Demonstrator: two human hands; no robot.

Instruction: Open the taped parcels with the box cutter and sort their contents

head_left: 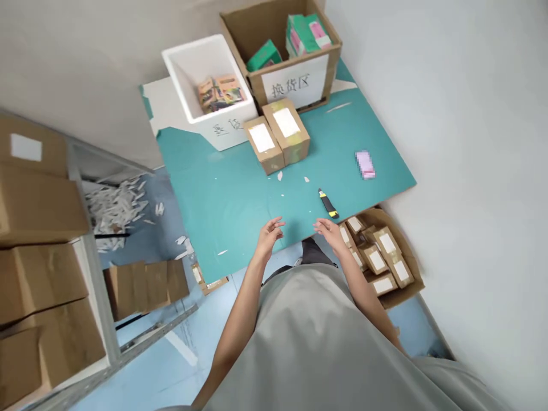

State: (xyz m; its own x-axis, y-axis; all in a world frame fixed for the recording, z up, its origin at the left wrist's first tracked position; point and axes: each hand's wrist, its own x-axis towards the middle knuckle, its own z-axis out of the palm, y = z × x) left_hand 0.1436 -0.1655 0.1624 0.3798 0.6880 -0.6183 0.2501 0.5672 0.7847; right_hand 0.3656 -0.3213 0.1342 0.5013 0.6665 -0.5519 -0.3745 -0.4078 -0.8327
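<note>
My left hand [270,233] hovers at the near edge of the green-topped table [205,194], fingers apart and holding nothing. Opposite it, my right hand [327,229] is also empty, its fingers stretched toward the left. Just beyond the right hand lies a black and yellow utility knife [328,203]. Two taped cardboard boxes with white labels, a smaller box [264,144] and a larger box [287,130], stand side by side farther back. Several paper scraps are scattered between them and my hands.
At the back are a white foam bin [209,123] with colourful packs and a large carton [295,80] with green boxes. A blurred pink item [365,165] lies right. Below the table's right edge sits an open carton [413,268] of small parcels. Shelved boxes [38,205] stand left.
</note>
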